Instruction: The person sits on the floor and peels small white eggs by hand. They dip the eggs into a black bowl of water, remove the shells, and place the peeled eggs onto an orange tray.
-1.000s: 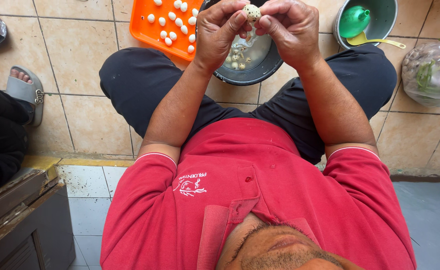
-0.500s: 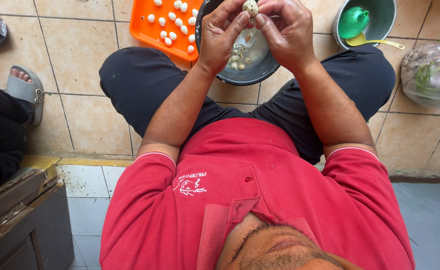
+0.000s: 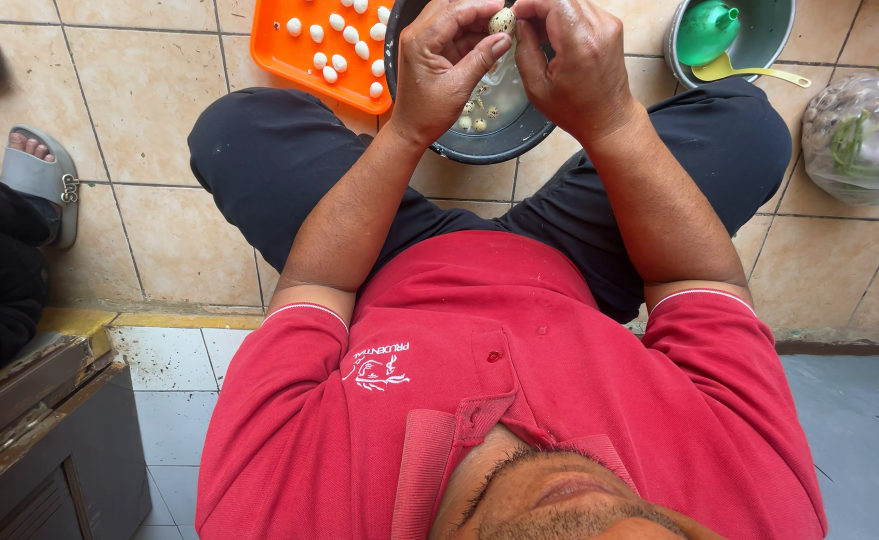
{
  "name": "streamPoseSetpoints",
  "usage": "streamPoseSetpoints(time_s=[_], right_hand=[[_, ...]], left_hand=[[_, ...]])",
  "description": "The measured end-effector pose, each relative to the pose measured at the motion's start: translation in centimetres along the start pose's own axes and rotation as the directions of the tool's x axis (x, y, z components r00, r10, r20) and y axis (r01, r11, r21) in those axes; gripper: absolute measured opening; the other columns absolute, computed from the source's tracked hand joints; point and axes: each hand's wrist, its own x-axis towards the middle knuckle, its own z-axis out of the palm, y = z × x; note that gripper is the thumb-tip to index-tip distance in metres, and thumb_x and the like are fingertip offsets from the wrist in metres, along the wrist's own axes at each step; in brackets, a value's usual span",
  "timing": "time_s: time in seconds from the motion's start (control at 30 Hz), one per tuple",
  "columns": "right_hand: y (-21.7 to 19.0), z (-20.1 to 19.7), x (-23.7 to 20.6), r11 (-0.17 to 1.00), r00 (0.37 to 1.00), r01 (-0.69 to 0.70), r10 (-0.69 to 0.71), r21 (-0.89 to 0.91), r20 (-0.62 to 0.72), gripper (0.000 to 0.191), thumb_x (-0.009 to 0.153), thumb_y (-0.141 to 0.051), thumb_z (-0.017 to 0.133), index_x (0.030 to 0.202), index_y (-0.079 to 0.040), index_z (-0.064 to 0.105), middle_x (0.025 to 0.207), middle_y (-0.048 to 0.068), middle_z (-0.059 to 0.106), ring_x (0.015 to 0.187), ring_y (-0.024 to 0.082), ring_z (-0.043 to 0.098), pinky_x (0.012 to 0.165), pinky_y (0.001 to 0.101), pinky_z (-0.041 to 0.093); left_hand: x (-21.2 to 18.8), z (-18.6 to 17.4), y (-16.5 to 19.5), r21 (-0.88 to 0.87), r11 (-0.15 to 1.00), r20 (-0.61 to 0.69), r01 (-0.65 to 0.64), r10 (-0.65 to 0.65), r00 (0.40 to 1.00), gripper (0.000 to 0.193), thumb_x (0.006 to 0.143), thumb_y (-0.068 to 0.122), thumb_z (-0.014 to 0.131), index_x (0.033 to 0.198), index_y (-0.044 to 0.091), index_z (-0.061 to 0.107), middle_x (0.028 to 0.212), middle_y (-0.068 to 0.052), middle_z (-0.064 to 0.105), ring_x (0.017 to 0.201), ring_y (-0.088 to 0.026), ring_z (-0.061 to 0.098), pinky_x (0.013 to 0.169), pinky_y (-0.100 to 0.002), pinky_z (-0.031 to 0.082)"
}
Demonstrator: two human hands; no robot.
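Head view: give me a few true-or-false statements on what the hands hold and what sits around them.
1. Both hands hold one small speckled egg between the fingertips. True.
2. The left hand rests flat on the floor tiles. False: it is raised over the dark bowl, at the egg.
3. The orange tray holds peeled white eggs. True.
4. The orange tray lies beyond the right hand. False: it lies on the left hand's side.
5. A green funnel sits in the metal bowl. True.
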Motion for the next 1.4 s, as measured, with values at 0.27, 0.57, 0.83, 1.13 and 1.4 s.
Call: streamPoseSetpoints(time_s=[0.27,0.57,0.83,1.13,1.4], right_hand=[[0.4,0.3,-0.4,0.978,0.988,-0.154,0.148,0.139,0.052,0.014,0.103,0.007,0.071,0.112,0.001,0.062,0.097,0.012,0.071,0.085,0.024,0.074,0.076,0.0335,0.059],[1.3,0.5,-0.6,0.542,0.867,-0.482,0.407,0.688,0.287,0.005,0.114,0.005,0.057,0.113,0.001,0.060,0.108,0.008,0.070,0.088,0.010,0.068,0.079,0.0264,0.059],[2.0,0.5,-0.7,0.696,0.894,-0.434,0.410,0.572,0.180,0.018,0.111,0.008,0.050,0.113,0.002,0.066,0.101,0.006,0.069,0.083,0.012,0.068,0.073,0.0278,0.060],[-0.1,-0.7,0.6,0.994,0.998,0.003,-0.010,0.107,0.066,0.008,0.107,0.004,0.073,0.112,-0.001,0.068,0.098,0.012,0.071,0.090,0.026,0.073,0.078,0.0339,0.056],[0.3,-0.3,0.5,0.994,0.995,0.084,-0.080,-0.069,0.057,0.011,0.101,0.005,0.070,0.108,-0.003,0.066,0.100,0.009,0.070,0.087,0.027,0.071,0.075,0.0361,0.054]], left_hand=[[0.0,-0.4,-0.4,-0.138,0.988,0.047,0.064,-0.058,0.997,0.026,0.105,0.000,0.075,0.129,-0.002,0.068,0.120,-0.007,0.070,0.110,-0.015,0.072,0.099,-0.030,0.063],[0.5,-1.1,-0.6,-0.602,0.727,0.219,0.332,-0.249,0.943,0.025,0.112,0.013,0.060,0.133,0.000,0.063,0.124,-0.011,0.071,0.112,-0.018,0.070,0.102,-0.034,0.060],[0.6,-1.2,-0.7,-0.616,0.704,0.210,0.354,-0.287,0.935,0.023,0.111,0.012,0.064,0.131,0.001,0.064,0.118,-0.008,0.070,0.107,-0.017,0.070,0.097,-0.032,0.060],[0.5,-1.3,-1.4,-0.520,0.796,0.144,0.309,-0.275,0.951,0.022,0.107,0.006,0.072,0.127,0.003,0.064,0.122,-0.007,0.068,0.108,-0.016,0.070,0.094,-0.031,0.060],[0.3,-0.6,-1.5,-0.323,0.927,0.098,0.192,-0.169,0.981,0.020,0.103,0.003,0.076,0.122,0.003,0.069,0.113,-0.005,0.072,0.101,-0.014,0.070,0.088,-0.030,0.061]])
